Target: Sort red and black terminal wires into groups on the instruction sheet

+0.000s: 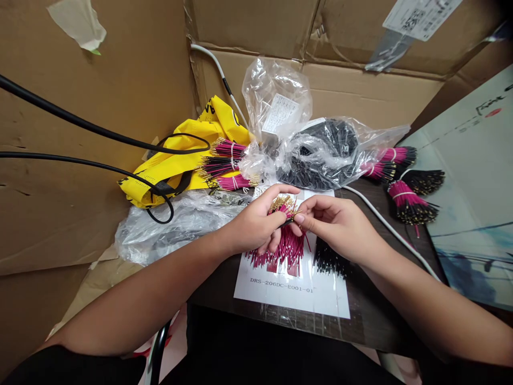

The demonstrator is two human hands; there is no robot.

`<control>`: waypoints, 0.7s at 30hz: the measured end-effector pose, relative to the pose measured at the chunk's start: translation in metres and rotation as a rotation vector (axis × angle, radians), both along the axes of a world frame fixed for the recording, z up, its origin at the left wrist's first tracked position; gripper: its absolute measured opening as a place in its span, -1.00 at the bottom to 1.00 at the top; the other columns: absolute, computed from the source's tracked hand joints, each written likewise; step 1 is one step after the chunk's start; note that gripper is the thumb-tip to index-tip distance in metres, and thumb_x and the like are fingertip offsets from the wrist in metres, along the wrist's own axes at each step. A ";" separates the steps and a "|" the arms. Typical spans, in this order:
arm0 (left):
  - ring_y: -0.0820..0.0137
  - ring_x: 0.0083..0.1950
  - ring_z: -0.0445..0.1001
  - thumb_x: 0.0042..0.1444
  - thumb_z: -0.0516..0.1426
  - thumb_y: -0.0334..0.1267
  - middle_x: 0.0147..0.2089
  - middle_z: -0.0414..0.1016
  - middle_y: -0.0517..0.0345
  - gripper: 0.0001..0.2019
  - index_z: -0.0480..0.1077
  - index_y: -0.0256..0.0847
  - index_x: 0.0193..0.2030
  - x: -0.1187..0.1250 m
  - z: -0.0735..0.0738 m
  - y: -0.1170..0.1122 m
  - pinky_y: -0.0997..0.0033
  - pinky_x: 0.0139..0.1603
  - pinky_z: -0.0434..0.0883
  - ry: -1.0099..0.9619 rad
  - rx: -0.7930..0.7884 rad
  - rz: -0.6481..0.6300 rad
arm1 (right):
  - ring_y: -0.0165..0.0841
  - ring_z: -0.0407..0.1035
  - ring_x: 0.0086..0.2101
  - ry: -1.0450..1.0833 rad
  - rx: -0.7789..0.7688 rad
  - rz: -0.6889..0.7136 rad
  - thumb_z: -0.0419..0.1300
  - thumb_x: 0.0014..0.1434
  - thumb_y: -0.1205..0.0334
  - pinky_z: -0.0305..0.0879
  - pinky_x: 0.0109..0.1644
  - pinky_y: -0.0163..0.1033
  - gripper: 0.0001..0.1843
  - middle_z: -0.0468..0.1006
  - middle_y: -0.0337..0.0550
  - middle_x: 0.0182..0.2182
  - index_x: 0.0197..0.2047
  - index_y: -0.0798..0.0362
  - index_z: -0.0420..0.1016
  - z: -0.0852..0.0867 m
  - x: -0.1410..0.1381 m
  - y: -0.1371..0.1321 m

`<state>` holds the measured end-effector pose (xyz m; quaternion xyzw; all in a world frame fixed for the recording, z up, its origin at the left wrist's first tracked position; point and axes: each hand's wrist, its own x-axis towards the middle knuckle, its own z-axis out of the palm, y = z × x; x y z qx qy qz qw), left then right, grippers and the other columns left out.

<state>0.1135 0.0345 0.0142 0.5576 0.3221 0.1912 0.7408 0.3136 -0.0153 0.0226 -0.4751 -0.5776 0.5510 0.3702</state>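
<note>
Above a printed white sheet (256, 291), my left hand (256, 222) is closed, with thin black and pink wires (285, 220) between thumb and fingers. My right hand (334, 222) pinches the gold-tipped end of a wire (297, 215) just beside the left thumb. A loose heap of pink wires (280, 248) with gold terminals lies on the sheet, partly under my left hand. Below my right hand is a pile of black wires (331, 259), partly hidden by that hand. The exact number of wires held cannot be made out.
Tied pink and black wire bundles (411, 200) lie at right, with more bundles (224, 160) on a yellow bag (180, 147) at left. A clear plastic bag of black wires (324, 149) stands behind. Cardboard (100, 107) walls the left and back; a white cable (393, 230) crosses the table.
</note>
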 end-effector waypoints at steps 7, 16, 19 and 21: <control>0.54 -0.82 0.15 0.29 -0.01 -0.41 -0.73 0.27 0.49 -0.46 0.08 -0.07 0.39 -0.004 -0.002 0.000 0.70 -0.80 0.14 0.026 0.038 -0.041 | -0.38 0.46 -0.34 -0.019 0.033 0.039 0.32 0.29 0.11 0.37 -0.18 -0.23 -0.80 0.62 -0.19 -0.38 -0.22 0.05 0.47 0.001 0.004 0.002; 0.67 -0.75 0.19 0.24 0.05 -0.47 -0.40 0.52 0.31 -0.54 0.14 -0.17 0.26 0.001 -0.001 0.002 0.70 -0.76 0.15 -0.105 0.012 -0.029 | -0.43 0.38 -0.41 -0.218 0.087 -0.029 0.36 0.23 0.01 0.32 -0.31 -0.30 -0.74 0.53 -0.22 -0.41 -0.28 0.04 0.54 0.008 0.019 0.009; 0.66 -0.75 0.18 0.25 0.03 -0.48 -0.43 0.51 0.31 -0.55 0.15 -0.16 0.26 0.001 -0.001 0.003 0.70 -0.77 0.11 -0.088 0.002 -0.027 | -0.42 0.37 -0.41 -0.259 0.113 -0.072 0.36 0.22 -0.01 0.32 -0.32 -0.29 -0.73 0.53 -0.21 -0.42 -0.28 0.03 0.55 0.014 0.027 0.010; 0.66 -0.75 0.17 0.25 0.03 -0.48 -0.44 0.51 0.30 -0.55 0.16 -0.16 0.26 0.000 -0.001 0.003 0.70 -0.76 0.10 -0.084 0.003 -0.021 | -0.40 0.37 -0.41 -0.304 0.123 -0.097 0.36 0.21 -0.04 0.32 -0.34 -0.28 -0.71 0.53 -0.19 -0.43 -0.29 0.03 0.55 0.020 0.034 0.011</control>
